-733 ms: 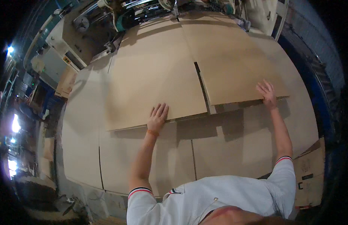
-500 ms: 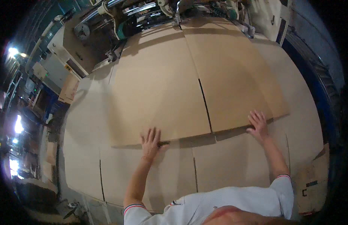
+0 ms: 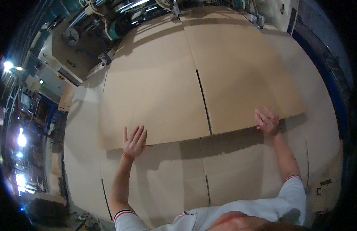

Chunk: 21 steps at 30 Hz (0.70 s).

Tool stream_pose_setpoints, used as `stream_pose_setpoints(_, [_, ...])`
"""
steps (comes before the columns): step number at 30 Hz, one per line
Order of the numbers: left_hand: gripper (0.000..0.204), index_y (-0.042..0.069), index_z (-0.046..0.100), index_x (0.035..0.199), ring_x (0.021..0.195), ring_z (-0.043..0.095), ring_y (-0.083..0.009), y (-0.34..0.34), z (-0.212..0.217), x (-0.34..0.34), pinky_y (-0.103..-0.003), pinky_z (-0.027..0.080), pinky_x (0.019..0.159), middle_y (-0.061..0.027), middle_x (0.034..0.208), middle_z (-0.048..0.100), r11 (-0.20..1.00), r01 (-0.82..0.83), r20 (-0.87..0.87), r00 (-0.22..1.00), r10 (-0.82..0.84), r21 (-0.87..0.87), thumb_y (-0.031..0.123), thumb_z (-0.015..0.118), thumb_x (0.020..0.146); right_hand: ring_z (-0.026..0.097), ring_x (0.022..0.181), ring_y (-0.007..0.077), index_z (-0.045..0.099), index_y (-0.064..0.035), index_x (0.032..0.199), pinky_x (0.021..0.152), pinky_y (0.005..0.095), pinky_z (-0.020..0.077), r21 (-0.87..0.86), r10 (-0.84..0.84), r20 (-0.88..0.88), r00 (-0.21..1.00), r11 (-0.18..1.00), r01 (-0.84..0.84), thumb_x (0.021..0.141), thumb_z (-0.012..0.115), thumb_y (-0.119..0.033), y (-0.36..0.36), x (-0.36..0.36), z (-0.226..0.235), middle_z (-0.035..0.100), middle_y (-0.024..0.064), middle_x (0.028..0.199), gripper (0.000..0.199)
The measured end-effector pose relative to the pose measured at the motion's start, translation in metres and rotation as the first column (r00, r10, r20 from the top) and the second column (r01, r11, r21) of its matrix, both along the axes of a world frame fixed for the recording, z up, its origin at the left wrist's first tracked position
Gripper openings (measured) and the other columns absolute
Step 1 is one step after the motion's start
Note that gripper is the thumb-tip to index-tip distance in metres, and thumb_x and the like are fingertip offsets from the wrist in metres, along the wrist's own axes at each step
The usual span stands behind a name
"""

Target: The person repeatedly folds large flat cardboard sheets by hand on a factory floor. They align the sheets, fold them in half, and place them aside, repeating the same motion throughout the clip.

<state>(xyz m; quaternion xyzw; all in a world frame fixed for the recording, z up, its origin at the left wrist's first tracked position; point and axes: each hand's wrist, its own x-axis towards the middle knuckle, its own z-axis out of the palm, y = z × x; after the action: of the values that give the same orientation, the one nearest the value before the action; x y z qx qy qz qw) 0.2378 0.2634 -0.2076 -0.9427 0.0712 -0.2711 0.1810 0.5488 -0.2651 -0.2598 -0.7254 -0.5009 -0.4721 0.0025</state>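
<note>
- The shirt (image 3: 247, 205) is white and short-sleeved.
- The left sleeve (image 3: 129, 222) ends in thin dark, white and red bands.
- The right sleeve (image 3: 291, 189) has matching stripes.
- A small dark-and-red trim (image 3: 186, 213) marks the chest.
- A narrow orange-red bracelet (image 3: 127, 156) circles the left wrist (image 3: 128, 153).

At upper left, a pale housing (image 3: 51, 56) stands with a grey disc (image 3: 71, 35) and a green wheel (image 3: 114, 30) on its right. Below it is a brown box (image 3: 65, 98). Lights (image 3: 22, 139) glare far left; a blue band (image 3: 332, 91) curves at right.
</note>
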Motion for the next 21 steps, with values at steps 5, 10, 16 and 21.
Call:
stream_pose_setpoints(5, [0.032, 0.011, 0.061, 0.119, 0.117, 0.057, -0.0213, 0.018, -0.015, 0.047, -0.061, 0.025, 0.109, -0.0055, 0.127, 0.060, 0.999, -0.002, 0.041, 0.999, 0.001, 0.034, 0.025, 0.059, 0.090, 0.044, 0.128, 0.0252, 0.055, -0.0200, 0.116, 0.107, 0.0560, 0.0322, -0.039, -0.023, -0.007, 1.000, 0.999, 0.023, 0.098, 0.036, -0.046, 0.017, 0.046, 0.019, 0.057, -0.0041, 0.130, 0.037])
stream_pose_setpoints(10, [0.037, 0.011, 0.057, 0.124, 0.117, 0.057, -0.0192, 0.059, -0.005, 0.106, -0.060, 0.022, 0.110, -0.0033, 0.130, 0.058, 0.999, 0.001, 0.084, 0.996, -0.005, 0.048, 0.014, 0.059, 0.087, 0.042, 0.130, 0.0266, 0.053, -0.0204, 0.122, 0.107, 0.0570, 0.0326, -0.043, -0.011, -0.047, 0.999, 0.999, 0.009, 0.090, 0.051, -0.043, 0.056, 0.099, 0.045, 0.055, -0.0028, 0.132, 0.039])
stream_pose_setpoints(16, [0.044, 0.014, 0.052, 0.131, 0.119, 0.054, -0.0183, 0.101, -0.005, 0.155, -0.058, 0.021, 0.112, -0.0002, 0.134, 0.054, 0.989, -0.059, 0.042, 0.998, 0.054, 0.133, 0.015, 0.056, 0.088, 0.041, 0.131, 0.0269, 0.056, -0.0203, 0.123, 0.106, 0.0583, 0.0333, -0.003, 0.034, -0.083, 0.996, 0.999, -0.035, 0.079, 0.067, -0.035, 0.092, 0.150, 0.049, 0.055, -0.0013, 0.132, 0.048])
stream_pose_setpoints(21, [0.046, 0.018, 0.048, 0.135, 0.121, 0.050, -0.0188, 0.132, -0.003, 0.202, -0.058, 0.020, 0.112, 0.0012, 0.135, 0.052, 0.976, -0.201, 0.010, 0.980, 0.201, 0.085, 0.017, 0.054, 0.089, 0.042, 0.130, 0.0262, 0.059, -0.0204, 0.121, 0.105, 0.0590, 0.0324, 0.035, -0.010, -0.107, 0.994, 0.999, 0.013, 0.080, 0.066, -0.034, 0.122, 0.196, 0.048, 0.056, -0.0010, 0.129, 0.043])
